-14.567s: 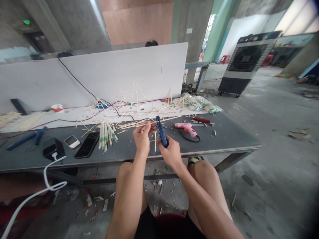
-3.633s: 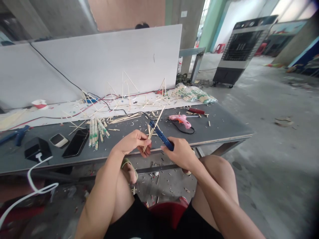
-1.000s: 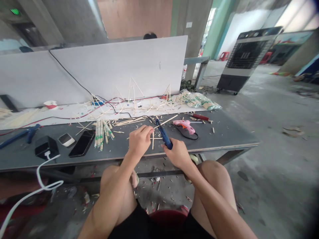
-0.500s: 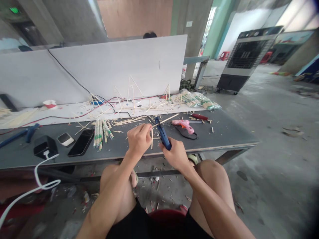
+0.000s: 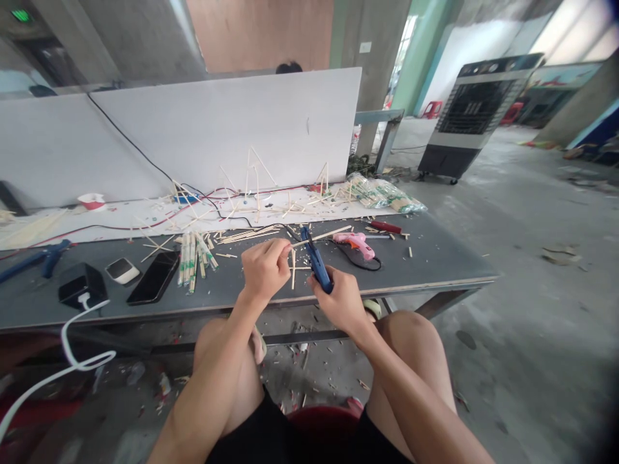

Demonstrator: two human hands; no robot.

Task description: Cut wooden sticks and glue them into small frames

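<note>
My left hand (image 5: 265,269) is closed in a pinch on one end of a thin wooden chopstick (image 5: 333,232). The stick slants up to the right, its far end near the pink glue gun (image 5: 356,245). My right hand (image 5: 340,295) is wrapped round blue pliers (image 5: 316,261), whose dark head meets the chopstick just beyond my left fingers. Whether the jaws are closed on it I cannot tell. Below the stick, short joined wooden pieces (image 5: 293,270) lie on the grey table (image 5: 425,258), partly hidden by my left hand and the pliers.
Paper-wrapped chopsticks (image 5: 193,258), a phone (image 5: 153,277) and a black charger block (image 5: 83,285) are on the left. Stick frames (image 5: 256,183) stand before a white board (image 5: 217,135). Bagged chopsticks (image 5: 387,194) and a red-handled tool (image 5: 385,227) lie on the right.
The chopstick has slid slightly to the right through the pliers' head, with its far end farther out. My left hand has shifted a little; the view has turned slightly.
</note>
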